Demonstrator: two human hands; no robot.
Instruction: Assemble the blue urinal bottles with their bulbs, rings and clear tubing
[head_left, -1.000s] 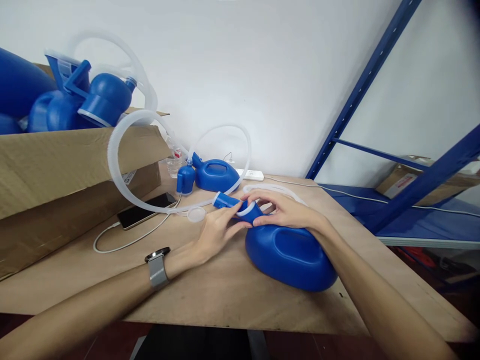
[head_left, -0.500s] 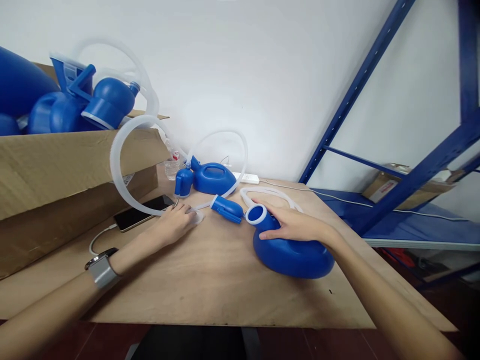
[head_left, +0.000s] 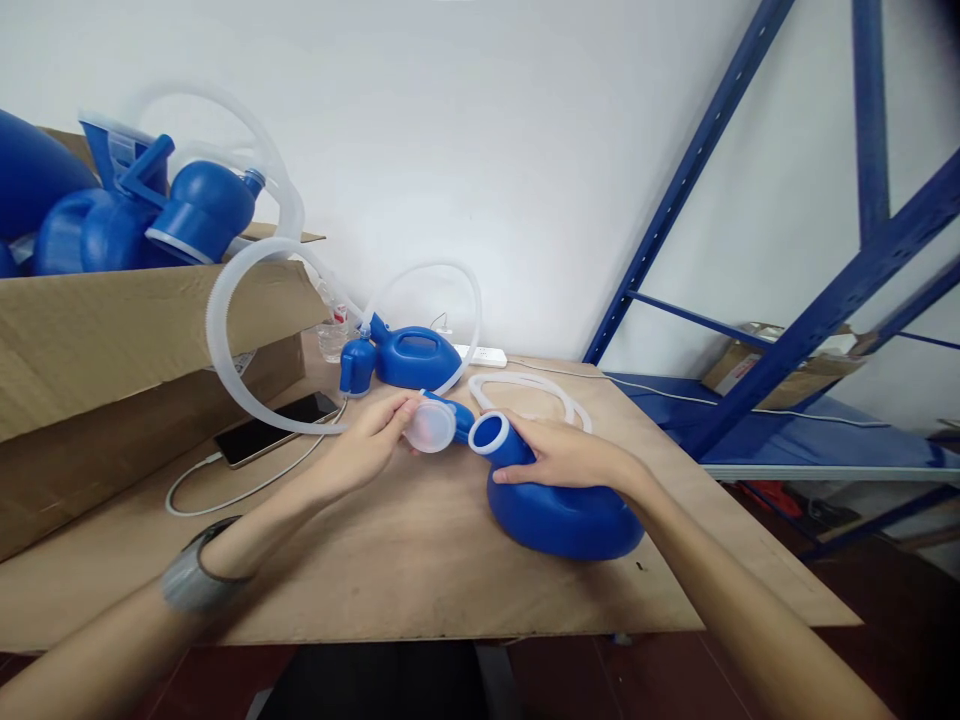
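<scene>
Pinched in my left hand [head_left: 379, 437] is a round translucent cap [head_left: 433, 427], held up just left of the bottle's mouth and apart from it. My right hand [head_left: 566, 455] is wrapped over the neck and top of a blue plastic urinal bottle [head_left: 566, 515]. The bottle rests on the table with its white-rimmed opening tilted up to the left. Behind the cap lies a blue connector piece [head_left: 461, 420], partly covered. A clear hose [head_left: 525, 380] is coiled behind my right hand.
Another blue bottle [head_left: 416, 358] and a blue spouted piece [head_left: 358, 366] stand toward the wall by a power strip [head_left: 484, 356]. A phone [head_left: 274, 428] with its cable lies left. A cardboard box [head_left: 150, 320] holds several blue parts. Blue shelving [head_left: 697, 230] rises at right.
My left hand has lifted the translucent cap off the table and brought it right, toward the bottle's mouth. My right hand keeps its hold on the bottle. The view has shifted slightly.
</scene>
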